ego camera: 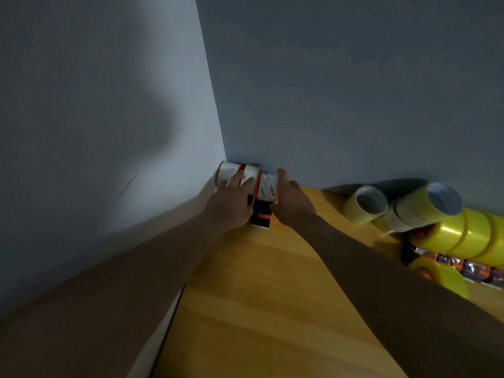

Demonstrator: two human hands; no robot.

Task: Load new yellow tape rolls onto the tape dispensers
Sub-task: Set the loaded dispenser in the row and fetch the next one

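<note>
With my left hand (230,203) and right hand (290,201) flat-fingered around the corner dispensers (261,197), I should grip firmly before pulling.

orange tape dispensers (256,186) in wall corner, yellow tape rolls (461,233) piled right

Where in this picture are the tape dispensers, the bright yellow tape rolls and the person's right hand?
tape dispensers (266,186): head view, pale roll face.
bright yellow tape rolls (463,231): head view, glossy side.
right hand (293,205): head view, back of hand.
</note>
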